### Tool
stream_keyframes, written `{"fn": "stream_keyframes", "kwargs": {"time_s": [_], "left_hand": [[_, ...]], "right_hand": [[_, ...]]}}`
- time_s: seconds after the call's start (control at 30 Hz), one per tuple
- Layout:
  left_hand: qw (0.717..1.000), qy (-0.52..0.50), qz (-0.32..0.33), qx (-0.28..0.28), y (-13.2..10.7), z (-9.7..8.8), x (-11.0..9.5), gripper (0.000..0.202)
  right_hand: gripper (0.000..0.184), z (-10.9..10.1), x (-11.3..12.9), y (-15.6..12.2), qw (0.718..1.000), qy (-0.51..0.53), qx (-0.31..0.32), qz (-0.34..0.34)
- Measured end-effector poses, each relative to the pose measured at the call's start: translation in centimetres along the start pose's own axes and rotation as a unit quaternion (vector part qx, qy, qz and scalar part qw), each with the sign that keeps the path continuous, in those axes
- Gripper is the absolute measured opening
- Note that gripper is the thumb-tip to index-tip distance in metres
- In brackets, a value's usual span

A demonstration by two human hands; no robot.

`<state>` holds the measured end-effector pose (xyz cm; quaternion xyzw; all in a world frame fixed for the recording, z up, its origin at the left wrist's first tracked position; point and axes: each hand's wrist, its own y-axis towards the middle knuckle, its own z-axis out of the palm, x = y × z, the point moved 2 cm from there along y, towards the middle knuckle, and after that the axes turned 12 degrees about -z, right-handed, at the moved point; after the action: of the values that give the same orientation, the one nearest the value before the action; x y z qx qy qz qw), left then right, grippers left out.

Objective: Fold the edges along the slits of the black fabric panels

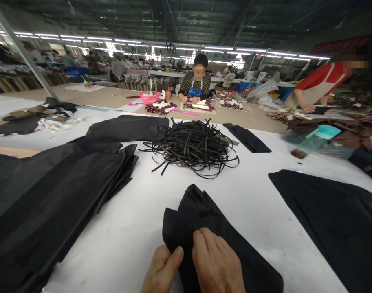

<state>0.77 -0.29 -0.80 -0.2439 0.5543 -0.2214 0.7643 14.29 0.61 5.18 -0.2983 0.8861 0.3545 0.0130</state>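
Note:
A folded piece of black fabric (201,215) lies on the white table (249,191) right in front of me. My left hand (161,270) pinches its near left edge with the thumb on top. My right hand (216,262) lies on the fabric beside it, fingers curled and pressing down on the cloth. Beyond the piece sits a tangled heap of thin black straps (193,146).
A big stack of black fabric (51,195) fills the left side, another black sheet (335,219) the right. A small black piece (247,138) and a teal-lidded bottle (315,140) lie further back. A person in a striped top (195,86) sits opposite; another person in red (320,87) leans at right.

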Motion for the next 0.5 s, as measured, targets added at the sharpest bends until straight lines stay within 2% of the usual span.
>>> {"fn": "stream_keyframes", "kwargs": {"time_s": [0.13, 0.27, 0.33, 0.5], "left_hand": [[0.989, -0.120, -0.037, 0.072, -0.4, 0.8, -0.7, 0.034], [0.963, -0.214, -0.068, 0.149, -1.0, 1.8, -2.2, 0.037], [0.954, -0.235, -0.076, 0.171, -1.2, 2.0, -2.5, 0.036], [0.939, -0.271, -0.082, 0.195, -1.0, 1.8, -2.1, 0.034]], "right_hand": [[0.027, -0.2, -0.4, 0.3, 0.995, 0.072, 0.005, 0.065], [0.019, -0.7, -1.3, -0.3, 0.951, 0.261, 0.060, 0.155], [0.015, -0.9, -1.4, -0.7, 0.939, 0.298, 0.074, 0.153], [0.029, -0.7, -0.6, -1.7, 0.970, 0.212, 0.076, 0.093]]}}
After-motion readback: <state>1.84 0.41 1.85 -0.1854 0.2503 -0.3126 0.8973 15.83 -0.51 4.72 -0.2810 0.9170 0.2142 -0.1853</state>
